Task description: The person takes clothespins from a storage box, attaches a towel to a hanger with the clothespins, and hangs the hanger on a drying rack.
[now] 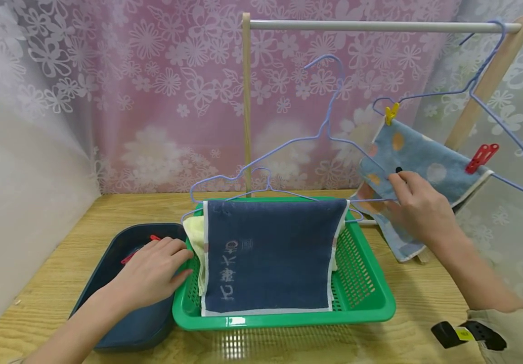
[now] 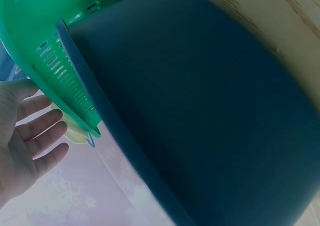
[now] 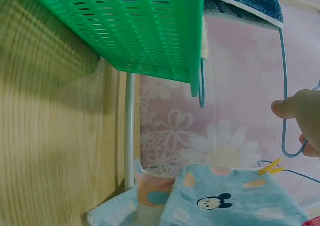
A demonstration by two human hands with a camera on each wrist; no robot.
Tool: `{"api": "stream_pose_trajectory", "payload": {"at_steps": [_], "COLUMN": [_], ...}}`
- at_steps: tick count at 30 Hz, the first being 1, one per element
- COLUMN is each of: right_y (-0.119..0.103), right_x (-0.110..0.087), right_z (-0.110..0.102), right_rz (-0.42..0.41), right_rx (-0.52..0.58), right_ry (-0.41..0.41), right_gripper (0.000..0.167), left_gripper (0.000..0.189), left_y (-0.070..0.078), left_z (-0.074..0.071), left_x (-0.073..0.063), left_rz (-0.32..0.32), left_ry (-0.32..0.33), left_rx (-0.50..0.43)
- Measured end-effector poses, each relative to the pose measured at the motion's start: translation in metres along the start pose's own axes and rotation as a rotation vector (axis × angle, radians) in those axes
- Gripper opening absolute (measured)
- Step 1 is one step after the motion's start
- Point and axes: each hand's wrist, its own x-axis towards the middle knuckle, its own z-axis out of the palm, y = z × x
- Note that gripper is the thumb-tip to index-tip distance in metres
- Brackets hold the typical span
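My right hand [image 1: 425, 207] pinches the right end of a blue wire clothes hanger [image 1: 329, 119], as the right wrist view shows too. Over its lower bar hangs a dark navy towel [image 1: 275, 258] with white edging and pale lettering, in front of and over the green basket [image 1: 284, 320]. The left hand [image 1: 157, 273] is above the dark blue bin [image 1: 131, 331], next to the basket's left rim. In the left wrist view its fingers [image 2: 46, 126] are loosely extended, with nothing held in them.
A drying rack bar [image 1: 380, 27] spans the back. At right, a light blue towel [image 1: 436, 174] hangs from another hanger by a yellow clip [image 1: 391, 114] and a red clip [image 1: 482, 157]. A pale yellow towel [image 1: 193, 230] lies in the basket; red clips [image 1: 127, 258] are in the bin.
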Motion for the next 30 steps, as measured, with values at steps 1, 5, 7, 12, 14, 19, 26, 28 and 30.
{"api": "stream_pose_trajectory", "payload": {"at_steps": [1, 5, 7, 12, 14, 19, 26, 28, 30], "right_y": [0.000, 0.001, 0.002, 0.003, 0.004, 0.005, 0.006, 0.006, 0.006], "right_x": [0.001, 0.004, 0.006, 0.009, 0.010, 0.010, 0.010, 0.009, 0.008], "right_z": [0.000, -0.003, -0.005, -0.008, -0.009, -0.014, -0.016, -0.014, -0.013], "right_rz": [0.002, 0.015, 0.025, 0.055, 0.068, 0.086, 0.096, 0.097, 0.103], "right_rx": [-0.002, -0.008, -0.010, -0.003, -0.003, -0.018, -0.027, -0.020, -0.003], "right_ry": [0.007, 0.024, 0.037, 0.068, 0.065, 0.036, -0.010, -0.009, 0.017], "right_gripper": [0.066, 0.065, 0.062, 0.059, 0.059, 0.058, 0.054, 0.054, 0.055], "left_gripper": [0.024, 0.025, 0.025, 0.024, 0.024, 0.023, 0.021, 0.022, 0.022], "left_y": [0.000, -0.001, -0.003, -0.010, -0.014, -0.029, -0.055, -0.063, -0.070], "left_z": [-0.001, -0.003, -0.004, -0.009, -0.011, -0.012, -0.019, -0.020, -0.019], "left_x": [0.000, -0.001, -0.001, -0.004, -0.005, -0.005, 0.000, 0.002, 0.005], "left_rz": [0.001, 0.002, -0.010, -0.070, -0.092, -0.146, -0.249, -0.279, -0.304], "left_ry": [0.000, 0.001, -0.006, -0.048, -0.061, -0.062, -0.135, -0.173, -0.206], "left_rx": [0.001, 0.012, 0.016, 0.026, 0.024, 0.003, -0.029, -0.032, -0.030]}}
